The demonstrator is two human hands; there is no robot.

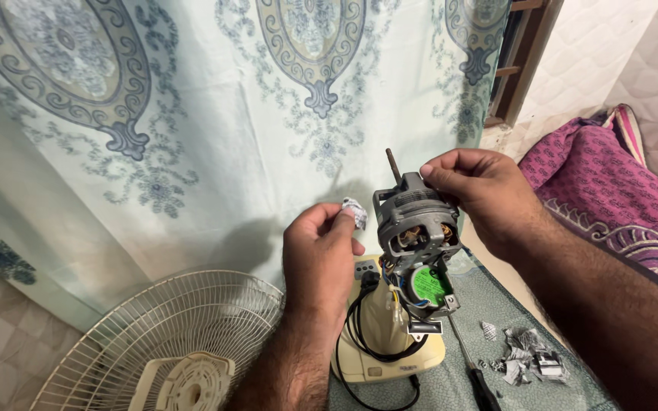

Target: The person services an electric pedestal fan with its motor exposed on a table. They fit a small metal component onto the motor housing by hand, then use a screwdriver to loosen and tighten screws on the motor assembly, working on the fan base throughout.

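**Bare fan motor held up between two hands**

While the person's forearms reach up from the bottom of the view, the nearest things lie low on a grey-green mat (489, 304): a black-handled screwdriver (475, 373) and, just to its right, a small heap of torn grey-and-white scraps (527, 356). To the left, a white wire fan guard (192, 335) lies flat on the tiled floor. Between the forearms sits the cream-coloured fan housing (378, 335), with black cable (367, 346) looped over it and running up into the motor.

Above the housing, the grey fan motor (418, 243) is held upright in the air, its thin shaft pointing up, copper windings showing through its frame and a green part low on its body. The right hand (489, 194) pinches the top of the motor between thumb and fingertips. The left hand (321, 255), just beside the motor but apart from it, is closed around a small crumpled scrap of paper (355, 211) gripped at its fingertips.

Behind everything hangs a pale curtain (215, 122) with blue ornamental medallions. At the far right lies a purple patterned cloth (611, 183), with a dark wooden frame (523, 61) beyond it.
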